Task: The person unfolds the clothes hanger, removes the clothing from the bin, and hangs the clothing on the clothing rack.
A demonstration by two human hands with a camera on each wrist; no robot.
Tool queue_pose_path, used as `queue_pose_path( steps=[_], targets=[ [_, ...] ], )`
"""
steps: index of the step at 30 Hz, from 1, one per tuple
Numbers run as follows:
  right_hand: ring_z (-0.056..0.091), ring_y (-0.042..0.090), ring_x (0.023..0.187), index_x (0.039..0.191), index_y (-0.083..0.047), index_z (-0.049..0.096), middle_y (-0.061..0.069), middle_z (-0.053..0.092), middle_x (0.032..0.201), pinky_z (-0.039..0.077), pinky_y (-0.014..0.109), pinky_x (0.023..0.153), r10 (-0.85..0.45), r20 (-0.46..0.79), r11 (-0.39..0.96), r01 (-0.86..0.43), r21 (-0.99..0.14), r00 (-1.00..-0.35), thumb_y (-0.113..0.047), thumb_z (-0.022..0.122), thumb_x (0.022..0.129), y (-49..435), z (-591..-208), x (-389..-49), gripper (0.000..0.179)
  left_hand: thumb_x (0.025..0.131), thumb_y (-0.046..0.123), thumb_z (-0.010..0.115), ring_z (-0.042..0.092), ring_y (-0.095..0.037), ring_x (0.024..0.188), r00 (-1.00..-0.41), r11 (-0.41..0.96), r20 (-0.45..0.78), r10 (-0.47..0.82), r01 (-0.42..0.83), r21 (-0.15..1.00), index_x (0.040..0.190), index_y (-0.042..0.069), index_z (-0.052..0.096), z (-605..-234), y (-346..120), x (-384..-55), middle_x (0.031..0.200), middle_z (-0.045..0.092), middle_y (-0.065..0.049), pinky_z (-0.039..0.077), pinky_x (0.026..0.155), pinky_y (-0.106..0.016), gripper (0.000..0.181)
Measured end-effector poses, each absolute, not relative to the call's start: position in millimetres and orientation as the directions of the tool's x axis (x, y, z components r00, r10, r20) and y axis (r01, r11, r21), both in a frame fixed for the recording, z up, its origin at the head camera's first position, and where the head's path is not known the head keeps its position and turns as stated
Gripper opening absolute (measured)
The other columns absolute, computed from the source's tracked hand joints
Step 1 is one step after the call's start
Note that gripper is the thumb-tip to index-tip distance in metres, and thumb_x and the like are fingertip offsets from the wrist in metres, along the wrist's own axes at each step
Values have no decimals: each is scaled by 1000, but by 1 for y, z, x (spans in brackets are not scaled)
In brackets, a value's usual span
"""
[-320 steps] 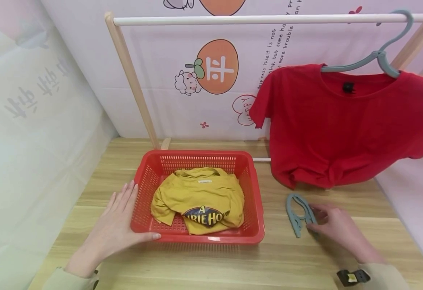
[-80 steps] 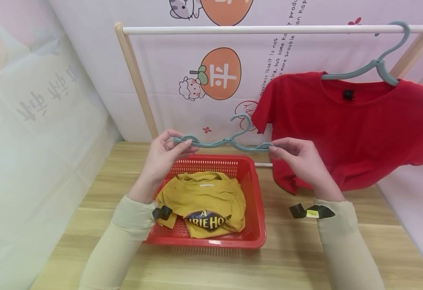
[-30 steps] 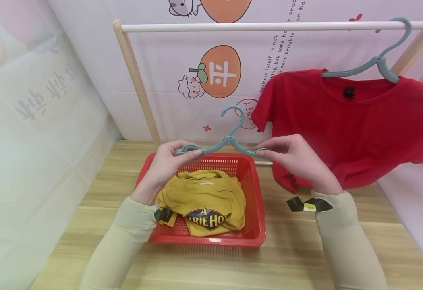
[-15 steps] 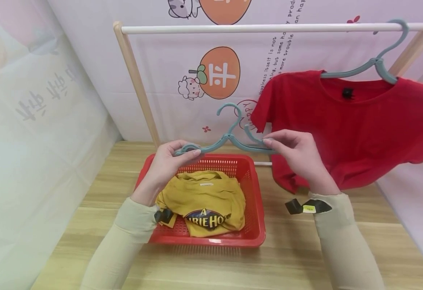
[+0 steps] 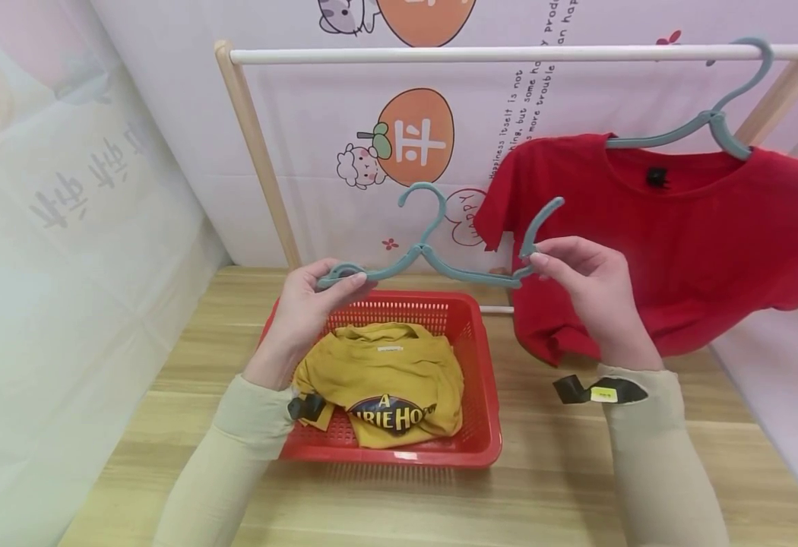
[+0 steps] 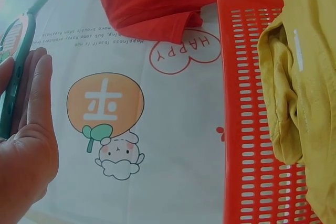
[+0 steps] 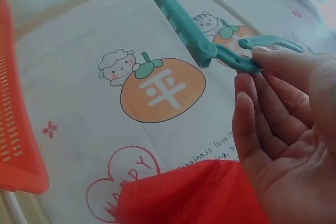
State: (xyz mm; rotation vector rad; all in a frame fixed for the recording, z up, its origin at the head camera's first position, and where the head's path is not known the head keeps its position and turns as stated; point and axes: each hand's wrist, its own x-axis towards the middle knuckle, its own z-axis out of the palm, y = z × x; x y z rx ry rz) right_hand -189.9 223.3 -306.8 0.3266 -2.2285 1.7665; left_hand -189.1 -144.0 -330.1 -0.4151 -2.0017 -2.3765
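Note:
A teal folding clothes hanger [image 5: 470, 275] is held up over the back rim of the red basket, hook upward. My left hand [image 5: 306, 308] pinches its left end, where the end piece is folded back in a loop. With thumb and fingers my right hand [image 5: 587, 292] grips the hinged end piece on the right, which is swung out so its tip points up. In the right wrist view that hinged piece [image 7: 239, 61] sits between thumb and fingertips of the right hand [image 7: 286, 114]. Below, a yellow T-shirt [image 5: 385, 372] lies in the red basket [image 5: 484, 403].
A red T-shirt [image 5: 645, 243] hangs on another teal hanger [image 5: 666, 137] at the right of the white rail [image 5: 406, 55]. Wooden posts [image 5: 258, 152] carry the rail above the wooden table [image 5: 166, 441]. A printed backdrop [image 5: 344, 220] stands behind.
The hanger, earlier lying folded on the table, is now lifted in both hands. Over the last second its right end piece has swung outward and up as my right hand moved right.

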Motion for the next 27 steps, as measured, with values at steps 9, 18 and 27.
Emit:
queue_pose_path(
  steps=[9,18,27],
  targets=[
    [72,23,93,117,3,66,13,72,106,56,29,90,4,312,-199,-306,-931,-950,-9,72,96,223,-323,-195,25,97,4,69,73,-27,99,-956,-226,280,88,255,940,104,1,71,-330,-145,-191,102,75,-13,56,93,-41,8],
    [73,24,97,114,3,65,15,73,107,52,34,96,30,250,-647,-209,-734,-968,-5,67,98,201,-338,-197,18,97,5,69,73,-26,100,-940,-285,336,56,307,908,104,4,73,-327,-142,-191,104,74,-14,55,94,-42,8],
    [73,23,94,121,5,70,13,73,108,53,35,93,-24,242,-351,-218,-911,-970,-10,73,95,212,-331,-197,29,97,3,69,73,-26,99,-948,-274,313,64,285,918,102,3,72,-326,-148,-191,104,74,-14,55,93,-41,6]
  ],
)
